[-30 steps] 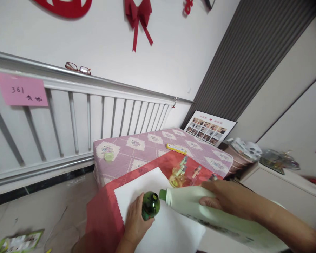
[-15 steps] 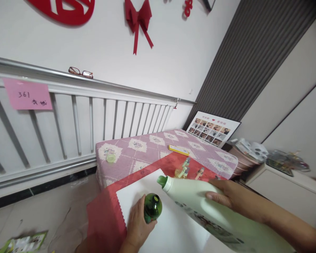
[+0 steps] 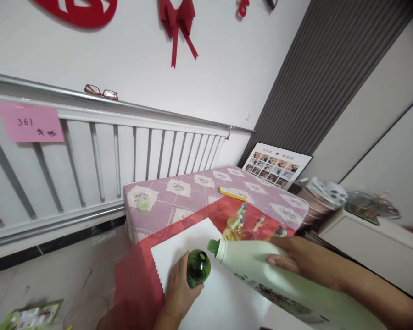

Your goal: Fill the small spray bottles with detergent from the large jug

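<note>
My left hand (image 3: 182, 284) is wrapped round a small dark green glass bottle (image 3: 198, 266), whose uncapped mouth faces up toward me. A large pale green plastic jug (image 3: 248, 256) lies tilted nearly level in my right hand (image 3: 285, 252), with its green pouring spout (image 3: 213, 246) pointing left, a little above and to the right of the bottle's mouth. The two are apart, and I see no liquid flowing. Beneath both is a white sheet (image 3: 223, 298) with a scalloped edge, laid over a red cloth (image 3: 137, 270).
Behind the jug stand several small clear bottles with pump tops (image 3: 236, 224). A yellow box (image 3: 232, 192) and a pale green cap (image 3: 143, 205) lie on the floral cover (image 3: 179, 188). A white radiator (image 3: 99, 156) runs along the left wall, with glasses (image 3: 101, 91) on its rail.
The jug's spout has dropped slightly and shifted a little right, so more of the small bottles behind shows. My left hand keeps its hold on the green bottle. The view has shifted slightly.
</note>
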The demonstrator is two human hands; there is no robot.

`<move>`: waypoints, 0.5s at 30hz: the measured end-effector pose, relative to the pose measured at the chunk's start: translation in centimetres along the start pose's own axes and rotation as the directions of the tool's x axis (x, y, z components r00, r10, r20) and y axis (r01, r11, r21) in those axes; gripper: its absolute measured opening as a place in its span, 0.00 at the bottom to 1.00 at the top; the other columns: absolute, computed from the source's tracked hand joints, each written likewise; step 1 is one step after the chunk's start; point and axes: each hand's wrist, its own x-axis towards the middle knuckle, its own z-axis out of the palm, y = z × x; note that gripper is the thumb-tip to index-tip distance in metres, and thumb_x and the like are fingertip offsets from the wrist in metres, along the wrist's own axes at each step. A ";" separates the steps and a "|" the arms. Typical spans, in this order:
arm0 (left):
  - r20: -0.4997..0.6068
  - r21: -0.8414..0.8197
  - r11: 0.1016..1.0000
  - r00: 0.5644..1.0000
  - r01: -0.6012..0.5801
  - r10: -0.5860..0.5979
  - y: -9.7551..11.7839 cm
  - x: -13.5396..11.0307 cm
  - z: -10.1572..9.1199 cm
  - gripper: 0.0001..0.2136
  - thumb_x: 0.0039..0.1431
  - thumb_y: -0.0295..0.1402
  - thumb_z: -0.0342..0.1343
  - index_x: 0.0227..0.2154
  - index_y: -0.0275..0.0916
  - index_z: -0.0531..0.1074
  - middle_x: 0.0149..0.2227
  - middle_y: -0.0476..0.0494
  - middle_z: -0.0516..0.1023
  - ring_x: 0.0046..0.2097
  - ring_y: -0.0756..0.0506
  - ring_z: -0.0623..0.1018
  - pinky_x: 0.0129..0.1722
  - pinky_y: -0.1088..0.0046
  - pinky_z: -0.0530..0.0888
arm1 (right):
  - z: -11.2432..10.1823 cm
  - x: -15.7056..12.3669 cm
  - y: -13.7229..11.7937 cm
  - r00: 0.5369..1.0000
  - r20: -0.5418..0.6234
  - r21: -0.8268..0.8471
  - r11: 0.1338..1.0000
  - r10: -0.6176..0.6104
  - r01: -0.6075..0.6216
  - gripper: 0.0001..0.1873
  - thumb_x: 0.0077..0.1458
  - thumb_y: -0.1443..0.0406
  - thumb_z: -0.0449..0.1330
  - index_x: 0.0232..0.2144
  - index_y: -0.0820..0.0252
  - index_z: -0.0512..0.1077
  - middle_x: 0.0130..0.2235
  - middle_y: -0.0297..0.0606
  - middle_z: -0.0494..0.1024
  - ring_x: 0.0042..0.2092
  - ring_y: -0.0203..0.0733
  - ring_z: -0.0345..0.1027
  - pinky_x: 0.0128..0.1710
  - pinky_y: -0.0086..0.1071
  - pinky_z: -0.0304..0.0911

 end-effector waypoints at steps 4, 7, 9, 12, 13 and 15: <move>-0.017 -0.004 0.999 0.999 -0.036 0.036 -0.2 0.0 0.1 0.40 0.43 0.34 0.58 0.63 0.36 0.55 0.64 0.34 0.66 0.64 0.36 0.67 0.64 0.54 0.64 | 0.0 0.2 -0.2 0.996 0.080 0.025 0.999 -0.030 0.028 0.26 0.60 0.43 0.47 0.36 0.56 0.71 0.40 0.44 0.80 0.40 0.52 0.74 0.39 0.38 0.67; -0.021 -0.010 0.999 0.999 -0.033 0.033 -0.1 0.0 0.0 0.40 0.43 0.34 0.58 0.63 0.36 0.55 0.64 0.34 0.66 0.63 0.36 0.67 0.64 0.54 0.64 | -0.1 0.2 -0.5 0.996 0.083 -0.005 0.999 -0.031 0.032 0.26 0.60 0.44 0.48 0.36 0.57 0.71 0.41 0.46 0.80 0.41 0.53 0.74 0.39 0.38 0.66; -0.004 -0.013 1.000 1.000 -0.021 0.021 0.0 0.0 0.0 0.40 0.43 0.34 0.58 0.63 0.36 0.54 0.64 0.35 0.66 0.64 0.36 0.67 0.64 0.54 0.63 | 0.0 0.2 -0.7 0.996 0.082 -0.022 0.999 -0.028 0.029 0.25 0.60 0.44 0.48 0.35 0.57 0.71 0.41 0.47 0.80 0.41 0.53 0.74 0.39 0.38 0.66; 0.004 -0.010 1.000 1.000 -0.008 0.008 0.0 0.0 0.0 0.41 0.43 0.35 0.59 0.63 0.37 0.54 0.64 0.36 0.65 0.64 0.36 0.66 0.64 0.54 0.63 | 0.0 0.3 -1.0 0.997 0.078 -0.052 0.998 -0.017 0.021 0.24 0.60 0.45 0.48 0.35 0.57 0.71 0.41 0.48 0.80 0.41 0.54 0.74 0.38 0.38 0.67; 0.004 -0.008 1.000 1.000 -0.007 0.007 0.0 0.0 0.0 0.41 0.43 0.35 0.59 0.63 0.37 0.54 0.64 0.36 0.65 0.64 0.36 0.66 0.65 0.55 0.63 | 0.0 0.3 -1.1 0.997 0.077 -0.063 0.998 -0.017 0.022 0.24 0.60 0.45 0.48 0.35 0.57 0.71 0.41 0.48 0.80 0.41 0.55 0.74 0.38 0.39 0.67; 0.008 -0.008 1.000 1.000 -0.005 0.005 0.0 0.0 0.0 0.41 0.43 0.35 0.58 0.63 0.36 0.54 0.64 0.36 0.66 0.64 0.37 0.66 0.64 0.56 0.63 | -0.1 0.4 -1.3 0.997 0.081 -0.077 0.997 -0.018 0.024 0.24 0.60 0.45 0.48 0.35 0.57 0.71 0.41 0.49 0.80 0.41 0.56 0.74 0.38 0.40 0.67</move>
